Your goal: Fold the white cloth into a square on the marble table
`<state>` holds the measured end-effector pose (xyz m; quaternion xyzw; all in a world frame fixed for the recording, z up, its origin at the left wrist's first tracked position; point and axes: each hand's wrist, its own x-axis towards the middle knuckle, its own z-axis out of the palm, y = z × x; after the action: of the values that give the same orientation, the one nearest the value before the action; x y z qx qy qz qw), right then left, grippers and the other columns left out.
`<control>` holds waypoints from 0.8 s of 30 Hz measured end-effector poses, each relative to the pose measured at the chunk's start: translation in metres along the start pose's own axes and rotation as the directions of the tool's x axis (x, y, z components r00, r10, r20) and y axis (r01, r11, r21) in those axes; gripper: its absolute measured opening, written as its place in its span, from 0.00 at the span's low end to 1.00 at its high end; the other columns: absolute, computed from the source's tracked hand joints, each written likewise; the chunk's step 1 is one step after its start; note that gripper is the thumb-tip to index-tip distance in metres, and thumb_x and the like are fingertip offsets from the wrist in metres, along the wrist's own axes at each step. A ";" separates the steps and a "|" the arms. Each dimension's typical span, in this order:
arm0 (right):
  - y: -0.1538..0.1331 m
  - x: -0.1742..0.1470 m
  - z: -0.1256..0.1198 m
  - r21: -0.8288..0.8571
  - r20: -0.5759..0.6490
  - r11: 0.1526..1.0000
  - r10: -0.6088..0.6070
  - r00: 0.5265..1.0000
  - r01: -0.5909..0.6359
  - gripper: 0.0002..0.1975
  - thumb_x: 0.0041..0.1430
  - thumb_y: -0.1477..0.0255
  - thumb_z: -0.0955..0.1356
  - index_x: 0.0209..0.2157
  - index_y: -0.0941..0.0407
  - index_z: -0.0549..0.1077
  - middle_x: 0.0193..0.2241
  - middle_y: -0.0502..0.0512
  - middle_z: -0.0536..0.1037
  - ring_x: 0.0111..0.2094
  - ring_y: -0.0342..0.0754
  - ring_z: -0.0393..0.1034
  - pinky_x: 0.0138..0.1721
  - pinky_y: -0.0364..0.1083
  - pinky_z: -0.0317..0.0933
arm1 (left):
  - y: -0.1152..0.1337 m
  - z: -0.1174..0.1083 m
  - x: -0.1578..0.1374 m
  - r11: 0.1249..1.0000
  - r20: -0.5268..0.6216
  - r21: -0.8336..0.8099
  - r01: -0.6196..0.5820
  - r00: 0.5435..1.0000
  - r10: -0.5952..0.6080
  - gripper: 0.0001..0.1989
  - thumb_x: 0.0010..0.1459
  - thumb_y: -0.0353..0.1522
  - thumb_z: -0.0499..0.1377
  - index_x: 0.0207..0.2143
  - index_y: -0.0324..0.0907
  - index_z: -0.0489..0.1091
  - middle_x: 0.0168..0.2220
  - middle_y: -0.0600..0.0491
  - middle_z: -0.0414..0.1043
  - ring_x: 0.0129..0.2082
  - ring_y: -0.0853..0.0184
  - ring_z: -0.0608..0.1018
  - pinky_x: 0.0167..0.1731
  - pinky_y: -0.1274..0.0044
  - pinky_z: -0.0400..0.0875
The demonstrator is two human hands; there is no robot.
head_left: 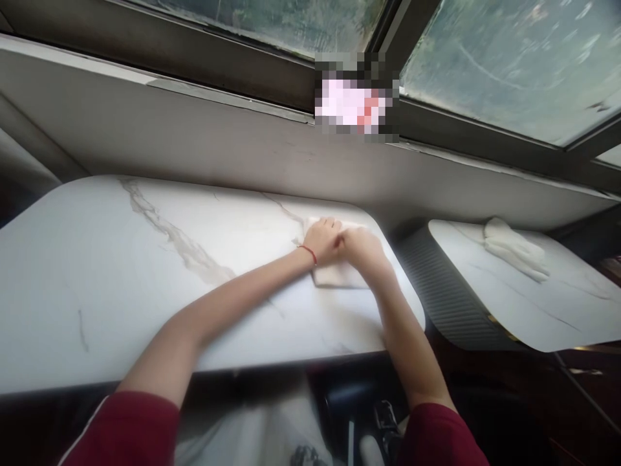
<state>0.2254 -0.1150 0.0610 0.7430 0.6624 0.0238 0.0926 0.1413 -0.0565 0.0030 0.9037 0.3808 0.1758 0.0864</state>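
A folded cream-white cloth (338,277) lies on the white marble-patterned tabletop (252,233), near its right end. My left hand (324,239), with a thin red band at the wrist, presses down on the cloth with its fingers bent over it. Right beside it, my right hand (363,249) is closed in a fist-like grip on the same cloth. The two hands meet at the thumbs. Motion blurs the right hand, and its fingertips are hidden.
A second marble-patterned table (524,310) with a ribbed grey base stands to the right. On it rests another crumpled white cloth (517,249). A wall and window frame (233,71) run behind both tables. Dark objects sit below the near edge.
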 end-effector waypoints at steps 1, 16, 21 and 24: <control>0.000 -0.009 -0.004 -0.014 0.022 0.998 0.060 0.998 -0.060 0.17 0.62 0.79 0.60 0.42 0.61 0.80 0.41 0.67 0.82 0.41 0.55 0.77 0.35 0.46 0.60 | 0.009 0.000 -0.003 0.999 0.036 -0.048 -0.023 0.999 0.025 0.15 0.60 0.33 0.56 0.48 0.35 0.70 0.50 0.39 0.72 0.51 0.53 0.74 0.47 0.68 0.69; 0.012 -0.032 -0.024 -0.054 0.249 0.952 0.304 0.919 -0.301 0.18 0.63 0.76 0.62 0.48 0.62 0.79 0.47 0.67 0.80 0.49 0.57 0.76 0.39 0.44 0.63 | 0.040 0.026 -0.004 0.732 0.190 -0.680 -0.035 0.956 0.222 0.09 0.51 0.30 0.62 0.37 0.43 0.70 0.42 0.52 0.77 0.44 0.59 0.79 0.43 0.72 0.74; 0.018 -0.019 -0.007 -0.061 0.232 0.982 0.189 0.954 -0.179 0.19 0.63 0.77 0.61 0.49 0.60 0.79 0.44 0.66 0.81 0.46 0.53 0.76 0.41 0.44 0.63 | 0.016 0.029 0.004 0.771 0.136 -0.612 -0.178 0.936 0.324 0.21 0.49 0.28 0.59 0.48 0.39 0.68 0.51 0.46 0.75 0.49 0.56 0.79 0.48 0.69 0.74; 0.023 -0.005 0.013 -0.066 0.146 0.996 0.074 0.987 -0.065 0.23 0.64 0.77 0.59 0.56 0.62 0.74 0.50 0.69 0.79 0.53 0.56 0.71 0.47 0.47 0.64 | 0.004 0.033 0.008 0.875 0.074 -0.399 -0.276 0.941 0.331 0.29 0.56 0.30 0.55 0.61 0.36 0.60 0.62 0.39 0.65 0.60 0.53 0.72 0.58 0.63 0.67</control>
<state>0.2498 -0.1234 0.0531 0.7622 0.6263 -0.0082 0.1632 0.1614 -0.0541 -0.0240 0.9278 0.1854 0.1942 0.2589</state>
